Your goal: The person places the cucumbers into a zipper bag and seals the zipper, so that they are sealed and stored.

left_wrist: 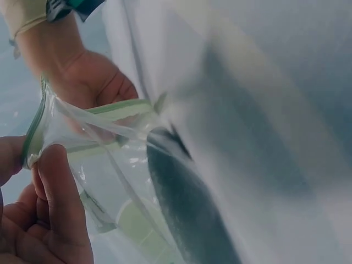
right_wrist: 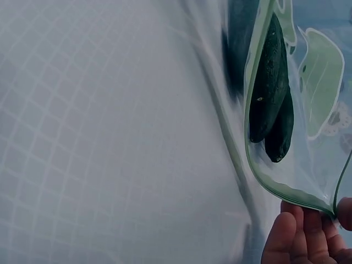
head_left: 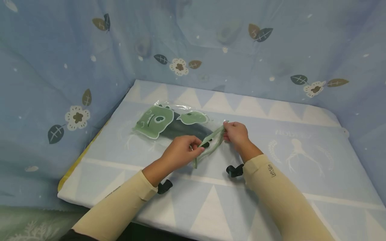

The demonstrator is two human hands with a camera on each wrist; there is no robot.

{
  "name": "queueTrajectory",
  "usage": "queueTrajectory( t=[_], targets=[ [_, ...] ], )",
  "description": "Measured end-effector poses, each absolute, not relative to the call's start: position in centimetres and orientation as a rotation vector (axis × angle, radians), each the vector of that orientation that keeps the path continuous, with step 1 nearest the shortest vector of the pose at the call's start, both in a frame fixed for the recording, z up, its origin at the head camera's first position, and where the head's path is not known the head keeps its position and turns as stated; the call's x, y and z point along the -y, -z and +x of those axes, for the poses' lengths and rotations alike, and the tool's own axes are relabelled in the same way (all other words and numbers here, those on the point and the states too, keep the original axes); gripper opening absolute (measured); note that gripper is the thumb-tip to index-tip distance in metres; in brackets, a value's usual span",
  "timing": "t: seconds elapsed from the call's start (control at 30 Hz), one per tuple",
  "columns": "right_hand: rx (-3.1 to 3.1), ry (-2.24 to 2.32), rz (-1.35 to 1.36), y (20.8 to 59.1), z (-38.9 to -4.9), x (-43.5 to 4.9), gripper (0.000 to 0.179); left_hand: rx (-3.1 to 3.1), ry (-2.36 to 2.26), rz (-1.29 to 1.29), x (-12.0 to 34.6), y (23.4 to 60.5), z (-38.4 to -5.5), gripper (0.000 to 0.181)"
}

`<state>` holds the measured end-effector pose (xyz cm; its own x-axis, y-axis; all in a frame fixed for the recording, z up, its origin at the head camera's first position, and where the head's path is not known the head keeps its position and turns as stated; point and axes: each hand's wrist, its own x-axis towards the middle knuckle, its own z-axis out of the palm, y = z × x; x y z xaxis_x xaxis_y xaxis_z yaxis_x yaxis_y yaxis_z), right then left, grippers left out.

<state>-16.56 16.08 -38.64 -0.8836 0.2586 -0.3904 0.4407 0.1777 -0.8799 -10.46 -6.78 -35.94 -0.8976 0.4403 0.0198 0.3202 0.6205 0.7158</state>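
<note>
A clear zip bag [head_left: 149, 123] with green cartoon prints lies on the table, its mouth spread apart and facing me. Inside are dark green cucumbers [right_wrist: 269, 82]; two show plainly in the right wrist view. My left hand [head_left: 182, 152] pinches the left end of the green zip edge [left_wrist: 34, 129] between thumb and fingers. Opposite it, my right hand [head_left: 236, 134] grips the other end of the mouth, with the thumb on one side and fingers below in the right wrist view. In the left wrist view, one cucumber [left_wrist: 181, 198] appears through the clear plastic.
A pale blue and white patterned cloth [head_left: 214, 211] covers the table. Blue flowered curtains [head_left: 193, 36] hang along the back and sides. Black wrist-mounted pieces [head_left: 234, 170] show beneath both wrists. A yellow edge [head_left: 78, 157] runs along the table's left side.
</note>
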Motion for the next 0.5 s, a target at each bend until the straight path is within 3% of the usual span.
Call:
queueTrajectory(
  t=[0.5],
  targets=[
    [-2.254,1.785,0.693,38.7,-17.3,-16.2,0.04,-2.721,-0.535,0.895,6.1,38.0,-10.2,0.028]
  ],
)
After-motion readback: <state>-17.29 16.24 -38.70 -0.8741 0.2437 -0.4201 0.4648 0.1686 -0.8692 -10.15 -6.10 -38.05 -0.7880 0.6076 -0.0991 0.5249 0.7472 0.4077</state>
